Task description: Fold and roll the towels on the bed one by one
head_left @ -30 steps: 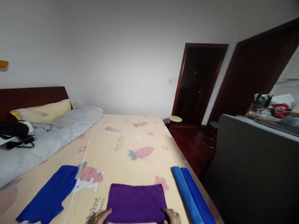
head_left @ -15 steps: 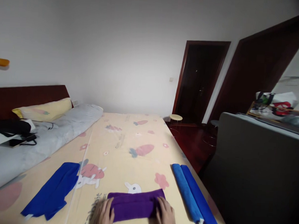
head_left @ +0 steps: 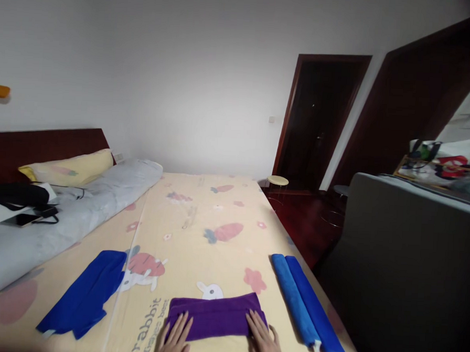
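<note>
A folded purple towel [head_left: 215,318] lies flat on the bed in front of me. My left hand [head_left: 176,340] rests on its left end, fingers stretched out and slightly apart. On the right end lies my right hand [head_left: 263,339], also flat with its fingers extended. To the left is a blue towel [head_left: 85,294], loosely folded with uneven edges. Two long, narrow folded towels, one lighter blue [head_left: 293,300] and one deep blue [head_left: 315,306], lie side by side near the bed's right edge.
The bed sheet [head_left: 183,268] has rabbit and carrot prints. A grey quilt [head_left: 99,216] runs along the left, with a phone [head_left: 23,219] and a black bag [head_left: 17,193] on it. A dark grey panel [head_left: 407,274] stands right of the bed; a stool [head_left: 278,180] stands near the doorway.
My left hand has moved from the towel's left edge onto its surface, its fingers flatter. My right hand has flattened on the right end. The view has shifted slightly.
</note>
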The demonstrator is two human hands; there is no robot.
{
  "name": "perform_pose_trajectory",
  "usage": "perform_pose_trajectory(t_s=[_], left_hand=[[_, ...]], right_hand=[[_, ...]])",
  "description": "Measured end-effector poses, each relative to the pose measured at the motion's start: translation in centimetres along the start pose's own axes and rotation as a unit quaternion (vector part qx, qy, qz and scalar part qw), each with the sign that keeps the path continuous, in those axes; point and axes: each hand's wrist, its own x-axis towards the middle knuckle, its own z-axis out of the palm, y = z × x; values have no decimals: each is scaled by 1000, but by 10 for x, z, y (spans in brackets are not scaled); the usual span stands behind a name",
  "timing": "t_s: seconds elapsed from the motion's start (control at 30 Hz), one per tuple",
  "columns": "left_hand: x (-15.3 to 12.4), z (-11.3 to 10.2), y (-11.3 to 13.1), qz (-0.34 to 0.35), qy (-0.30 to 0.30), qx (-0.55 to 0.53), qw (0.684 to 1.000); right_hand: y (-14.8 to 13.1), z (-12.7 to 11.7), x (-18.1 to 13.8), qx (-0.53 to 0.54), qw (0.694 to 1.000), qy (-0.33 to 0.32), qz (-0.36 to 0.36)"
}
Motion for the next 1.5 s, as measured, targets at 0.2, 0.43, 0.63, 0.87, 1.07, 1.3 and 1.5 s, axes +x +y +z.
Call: perform_pose_trajectory(t_s=[0.2, 0.43, 0.63, 0.87, 1.07, 1.3, 1.5], left_hand=[[-5, -19, -19, -41, -60, -54, 996], [16, -27, -38, -117, -30, -157, 980], [36, -44, -30, -242, -83, -122, 959], [59, -48, 25, -194, -103, -35, 975], [66, -32, 50, -73, -158, -110, 979], [39, -40, -9, -78, -134, -59, 986], [45, -43, -25, -75, -155, -74, 982]], right_hand=[[18, -13, -4, 17, 998, -38, 37], [-7, -60, 40, 51, 987, -53, 141], [-24, -64, 63, 16, 976, -83, 201], [-68, -30, 63, 41, 990, -87, 102], [-86, -22, 66, 104, 980, -167, 33], [-26, -43, 56, 35, 982, -149, 113], [-25, -78, 85, 69, 976, -169, 120]])
